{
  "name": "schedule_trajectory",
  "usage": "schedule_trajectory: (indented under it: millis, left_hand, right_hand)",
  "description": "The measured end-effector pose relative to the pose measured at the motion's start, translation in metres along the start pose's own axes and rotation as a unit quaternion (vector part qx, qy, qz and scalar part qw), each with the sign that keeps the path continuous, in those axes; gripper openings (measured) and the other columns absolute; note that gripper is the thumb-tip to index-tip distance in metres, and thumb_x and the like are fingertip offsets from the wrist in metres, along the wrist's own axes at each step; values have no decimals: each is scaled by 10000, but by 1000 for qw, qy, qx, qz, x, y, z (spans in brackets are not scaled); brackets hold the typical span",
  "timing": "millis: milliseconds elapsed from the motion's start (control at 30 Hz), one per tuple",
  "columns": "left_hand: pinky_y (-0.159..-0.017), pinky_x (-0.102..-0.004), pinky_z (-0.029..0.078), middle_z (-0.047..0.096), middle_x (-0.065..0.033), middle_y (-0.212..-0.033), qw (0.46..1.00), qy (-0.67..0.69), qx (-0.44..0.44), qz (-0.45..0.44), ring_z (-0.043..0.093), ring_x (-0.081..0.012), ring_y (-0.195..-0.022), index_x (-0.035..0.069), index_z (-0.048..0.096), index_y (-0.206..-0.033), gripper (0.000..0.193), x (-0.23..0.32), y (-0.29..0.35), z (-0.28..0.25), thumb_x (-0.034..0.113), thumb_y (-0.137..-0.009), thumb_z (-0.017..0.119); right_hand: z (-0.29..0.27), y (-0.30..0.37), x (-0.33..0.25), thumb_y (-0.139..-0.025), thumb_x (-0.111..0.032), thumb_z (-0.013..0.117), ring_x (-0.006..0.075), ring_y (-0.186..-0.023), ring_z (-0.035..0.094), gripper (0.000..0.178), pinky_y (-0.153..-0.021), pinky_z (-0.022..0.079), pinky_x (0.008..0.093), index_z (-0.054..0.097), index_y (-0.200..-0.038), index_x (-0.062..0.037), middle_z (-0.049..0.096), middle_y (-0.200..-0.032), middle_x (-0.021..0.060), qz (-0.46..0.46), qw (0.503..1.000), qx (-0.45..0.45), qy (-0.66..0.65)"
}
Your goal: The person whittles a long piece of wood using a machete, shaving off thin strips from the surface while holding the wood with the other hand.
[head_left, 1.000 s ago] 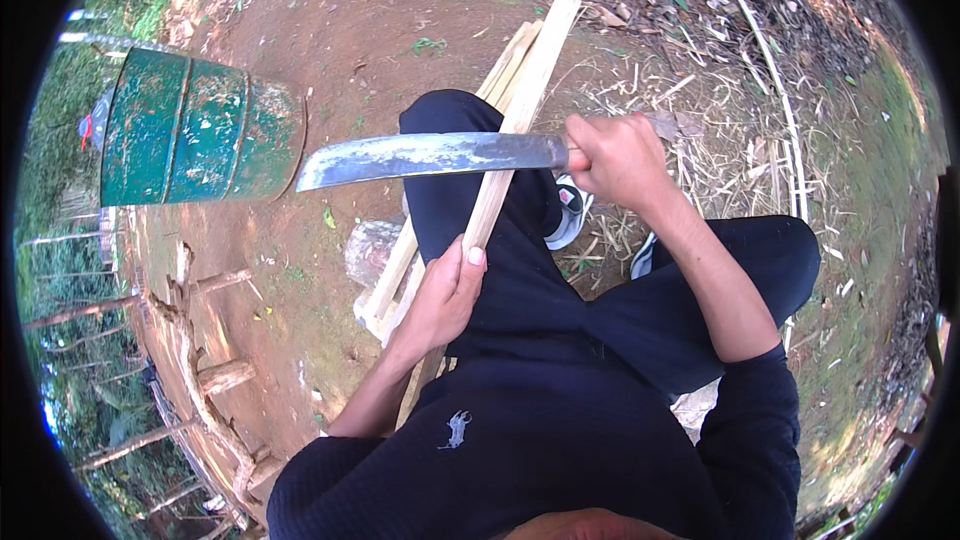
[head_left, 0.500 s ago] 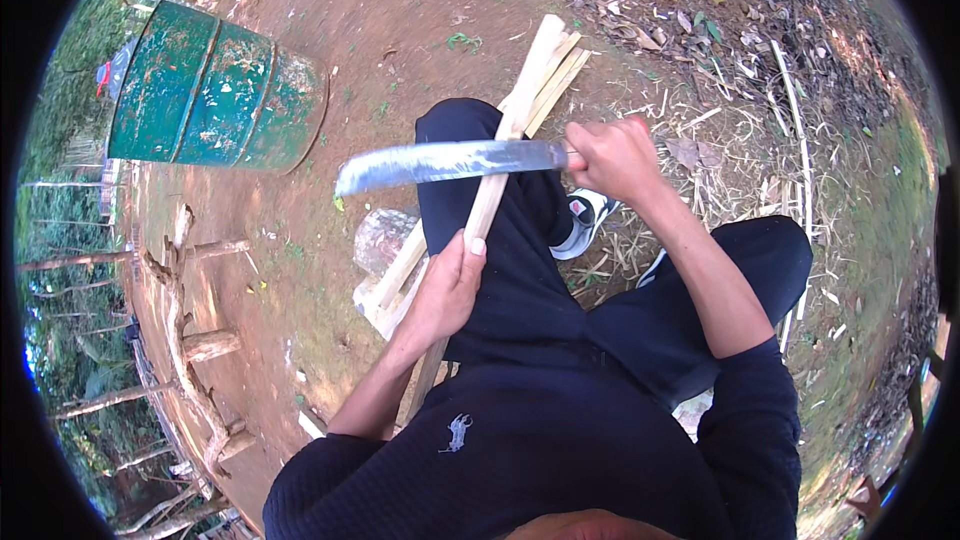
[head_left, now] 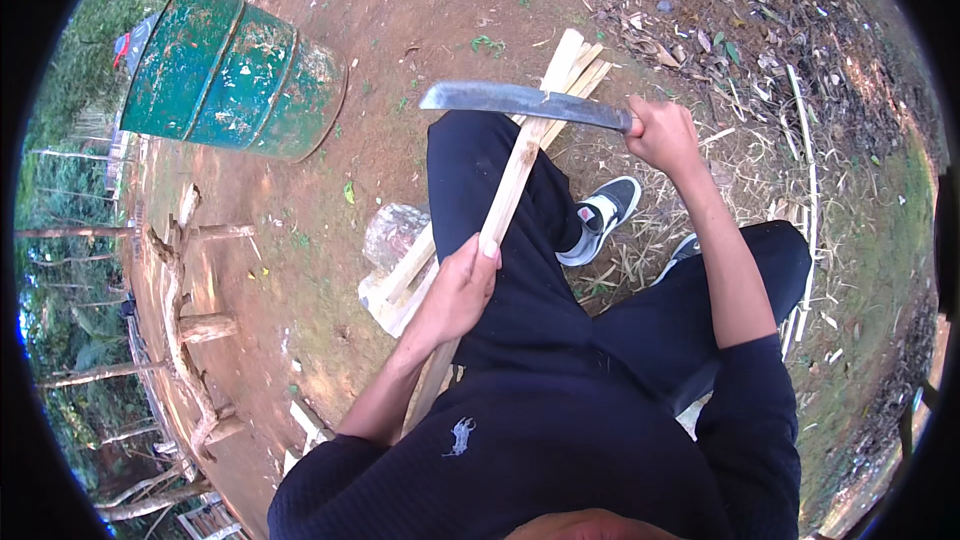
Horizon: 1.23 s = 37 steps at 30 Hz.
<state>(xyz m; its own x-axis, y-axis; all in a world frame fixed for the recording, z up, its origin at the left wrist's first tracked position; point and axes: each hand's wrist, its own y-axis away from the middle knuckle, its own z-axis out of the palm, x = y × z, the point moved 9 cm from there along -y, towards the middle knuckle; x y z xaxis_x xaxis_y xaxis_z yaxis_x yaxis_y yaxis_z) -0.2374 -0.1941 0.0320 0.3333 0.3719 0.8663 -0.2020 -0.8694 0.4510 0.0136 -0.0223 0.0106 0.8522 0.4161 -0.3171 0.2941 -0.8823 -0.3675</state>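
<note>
My left hand (head_left: 462, 290) is closed around a pale wooden strip (head_left: 514, 178), which slants across my left thigh, its far end pointing up and away. My right hand (head_left: 664, 136) grips a machete (head_left: 500, 98) by the handle. The long blade points left and lies across the strip near its far end, seeming to touch it. A small raised sliver shows at the blade's edge. Other split wooden strips (head_left: 582, 90) lie beyond my knee, partly hidden under the blade and the held strip. More pale wood (head_left: 400, 280) shows to the left of my left thigh.
A rusty green metal drum (head_left: 235, 70) lies at the far left. Nearer on the left is a rough branch frame (head_left: 175, 310). A rounded stone or block (head_left: 396, 234) sits beside my left leg. Shavings (head_left: 640, 265) and a long thin stick (head_left: 806, 160) litter the ground at right.
The machete has moved away from me along the strip, towards its far end, with my right hand going up and right. My left hand keeps its hold; the whole view has shifted slightly.
</note>
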Motion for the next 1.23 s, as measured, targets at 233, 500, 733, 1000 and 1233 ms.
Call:
schedule_trajectory:
  millis: [233,500,733,1000,1233]
  left_hand:
    - [-379,-217,242,321,59,-634,998,58,2,-22,271,-34,-442,126,423,-941,302,-21,4,-10,377,-1086,338]
    - [-382,-217,220,310,66,-625,995,79,26,-48,262,-30,-444,125,423,-956,289,-28,8,-17,369,-1087,341]
    - [-384,-209,219,302,73,-625,994,93,23,-49,257,-24,-451,126,432,-955,287,-22,15,-17,368,-1086,351]
    - [-386,-210,229,296,74,-626,995,82,-7,-63,254,-24,-448,128,420,-945,292,-23,16,-9,376,-1084,350]
    - [-376,-212,218,304,72,-620,989,119,-47,-70,251,-29,-435,132,416,-974,258,-28,29,5,364,-1079,375]
  right_hand:
    - [-2,-4,-45,-840,-203,593,239,-476,630,89,-460,520,413,604,-801,-125,615,-559,69,-96,995,18,1]
    - [5,-6,-67,-828,-171,567,266,-431,598,100,-402,474,422,565,-766,-92,576,-524,85,-115,993,6,3]
    - [19,-22,-25,-792,-140,590,284,-491,630,76,-465,511,430,539,-757,-95,582,-552,123,24,991,-114,72]
    - [-3,-29,7,-901,-281,607,226,-448,628,185,-427,510,401,573,-829,-114,595,-518,66,-10,991,-37,125]
    - [-4,4,-51,-891,-269,622,217,-465,631,184,-461,522,384,598,-774,-129,660,-593,73,-168,986,-16,13]
